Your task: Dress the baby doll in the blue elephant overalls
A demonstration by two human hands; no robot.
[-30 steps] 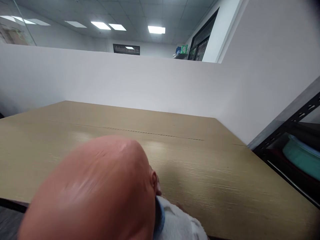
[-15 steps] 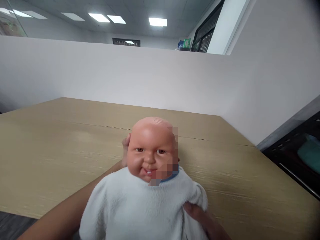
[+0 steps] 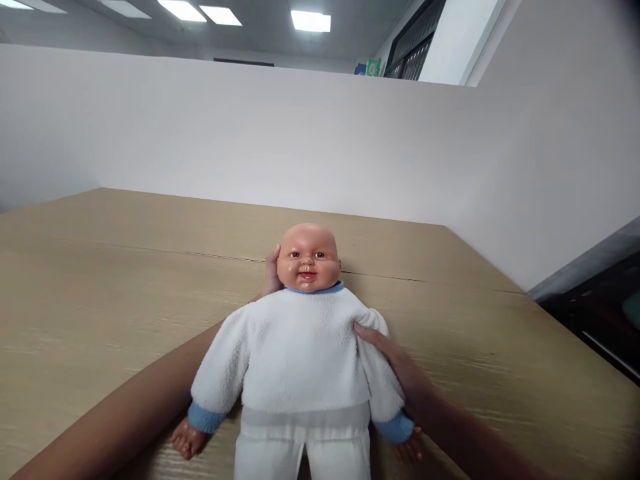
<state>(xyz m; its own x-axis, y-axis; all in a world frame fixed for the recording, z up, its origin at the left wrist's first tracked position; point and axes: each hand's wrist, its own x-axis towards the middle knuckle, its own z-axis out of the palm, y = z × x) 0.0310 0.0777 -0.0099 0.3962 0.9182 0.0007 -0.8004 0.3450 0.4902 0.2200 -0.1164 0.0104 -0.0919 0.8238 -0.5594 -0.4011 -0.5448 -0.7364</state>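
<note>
A baby doll in a white fleece suit with blue cuffs lies on its back on the wooden table, head pointing away from me. My left hand reaches under the doll and cups the back of its head; only a few fingers show beside the head. My right hand grips the doll's side under its arm, thumb across the white fleece, the other fingers hidden behind the doll's body.
White partition walls close off the table at the back and right. A dark metal shelf stands at the right edge of the view. Bare tabletop lies to the left and right of the doll.
The doll has gone from close against the camera to farther out and down onto the table, now lying flat with both hands still on it. The view has tilted down.
</note>
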